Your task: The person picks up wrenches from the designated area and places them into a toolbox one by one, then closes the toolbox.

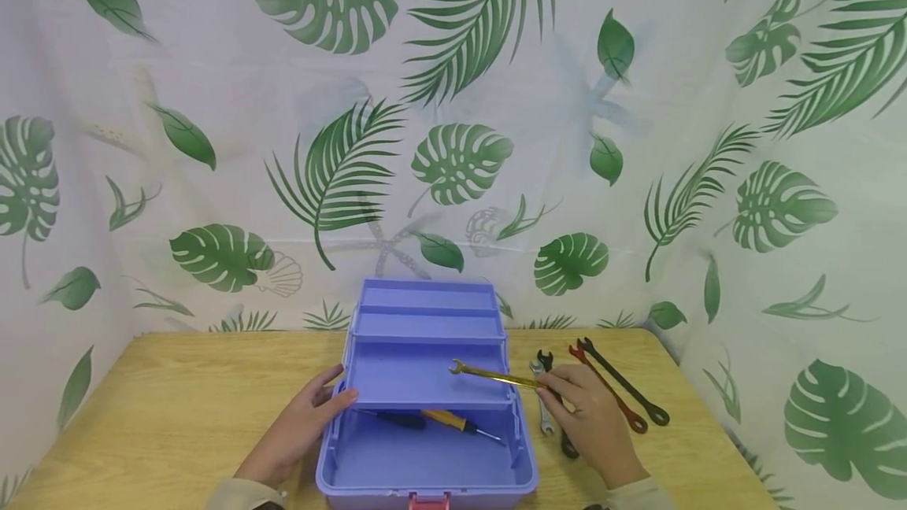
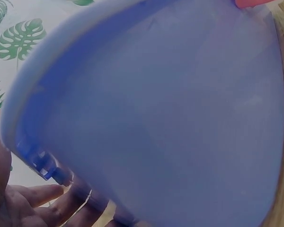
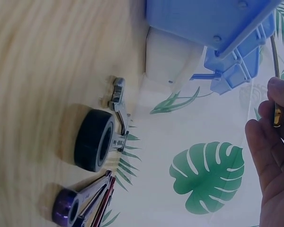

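Observation:
My right hand [image 1: 584, 415] pinches a gold combination wrench [image 1: 496, 376] near one end, thumb against fingers. Its open-jaw end points left, over the lower tray [image 1: 418, 372] of a blue-purple toolbox [image 1: 425, 489]. In the right wrist view the wrench [image 3: 276, 113] shows beside the fingertips. My left hand [image 1: 301, 423] is at the box's left side, thumb at the tray's corner; the left wrist view shows extended fingers [image 2: 68, 203] along the outer wall. Inside the box, a yellow-handled screwdriver [image 1: 449, 420] and a dark-handled tool [image 1: 402, 419] lie partly under the tray.
Right of the box on the wooden table [image 1: 212, 384] lie a silver wrench [image 1: 544, 408], a black wrench [image 1: 569, 445] partly behind my right hand, a red wrench [image 1: 623, 406] and a longer dark wrench [image 1: 631, 384]. A red latch [image 1: 428, 502] is at the box front. A leaf-print curtain [image 1: 453, 179] hangs behind.

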`<state>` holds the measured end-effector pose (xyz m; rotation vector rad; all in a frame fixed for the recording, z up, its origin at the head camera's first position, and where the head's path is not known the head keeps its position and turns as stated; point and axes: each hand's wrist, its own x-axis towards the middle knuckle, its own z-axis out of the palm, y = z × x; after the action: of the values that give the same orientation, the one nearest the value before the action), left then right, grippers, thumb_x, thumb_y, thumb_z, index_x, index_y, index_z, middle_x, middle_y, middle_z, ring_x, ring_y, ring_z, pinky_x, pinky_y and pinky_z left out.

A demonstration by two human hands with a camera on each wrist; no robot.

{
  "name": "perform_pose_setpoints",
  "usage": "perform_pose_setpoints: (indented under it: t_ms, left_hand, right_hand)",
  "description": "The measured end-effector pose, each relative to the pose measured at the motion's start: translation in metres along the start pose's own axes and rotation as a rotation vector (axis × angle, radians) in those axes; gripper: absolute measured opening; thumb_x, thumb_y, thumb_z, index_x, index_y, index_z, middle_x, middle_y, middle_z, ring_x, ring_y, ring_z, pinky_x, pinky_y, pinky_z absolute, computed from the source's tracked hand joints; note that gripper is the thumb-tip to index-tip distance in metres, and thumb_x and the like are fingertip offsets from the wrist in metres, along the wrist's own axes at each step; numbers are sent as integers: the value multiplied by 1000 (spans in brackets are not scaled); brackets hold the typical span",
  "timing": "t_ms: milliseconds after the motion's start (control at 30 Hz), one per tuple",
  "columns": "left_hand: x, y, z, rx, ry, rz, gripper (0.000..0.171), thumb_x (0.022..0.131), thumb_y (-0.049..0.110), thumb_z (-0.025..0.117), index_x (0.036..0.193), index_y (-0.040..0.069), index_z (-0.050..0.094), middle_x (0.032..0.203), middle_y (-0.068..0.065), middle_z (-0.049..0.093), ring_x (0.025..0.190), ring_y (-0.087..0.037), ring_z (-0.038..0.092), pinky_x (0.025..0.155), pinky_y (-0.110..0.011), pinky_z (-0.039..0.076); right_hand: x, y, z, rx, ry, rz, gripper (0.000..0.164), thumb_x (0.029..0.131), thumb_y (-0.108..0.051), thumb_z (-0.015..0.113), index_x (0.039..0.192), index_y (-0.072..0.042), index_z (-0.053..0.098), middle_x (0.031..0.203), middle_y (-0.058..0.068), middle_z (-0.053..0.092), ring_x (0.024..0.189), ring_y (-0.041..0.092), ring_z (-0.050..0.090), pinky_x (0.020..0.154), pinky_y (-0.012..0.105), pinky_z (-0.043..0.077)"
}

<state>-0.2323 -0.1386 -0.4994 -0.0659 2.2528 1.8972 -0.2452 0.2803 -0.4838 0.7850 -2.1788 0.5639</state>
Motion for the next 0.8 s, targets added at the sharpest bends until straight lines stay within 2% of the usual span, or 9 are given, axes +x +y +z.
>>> perform_pose_setpoints:
  t_ms: [333,500,667,800]
  left_hand:
    - [2,-2,-1,3,15,0,86,95,50,71,160,8,33,151,-31,47,136,-46,51,109,-61,45]
    - [3,-4,-1,-20,19,9,84,95,48,71,160,9,35,150,-30,48,134,-44,53,109,-58,47]
    - [3,-5,-1,-28,14,9,84,95,47,71,160,8,34,150,-30,48,134,-44,53,110,-59,46]
    - [4,-5,-1,-27,8,17,82,97,44,70,160,6,33,151,-32,47,134,-46,52,109,-59,47]
  right_hand:
    - [3,-6,6,-23,10,-40,26,75,-3,88,100,-7,81,101,1,72,91,19,66,79,29,55]
    - [5,-11,8,-13,7,-42,25,75,-3,89,98,-9,81,101,-3,71,90,15,63,75,23,53]
    - [8,-15,13,5,10,-59,27,73,-2,90,97,-11,81,100,-4,71,88,15,63,75,23,53]
    - [13,-19,14,-30,-13,-78,26,73,-6,90,98,-11,82,100,-3,73,92,17,66,79,28,55]
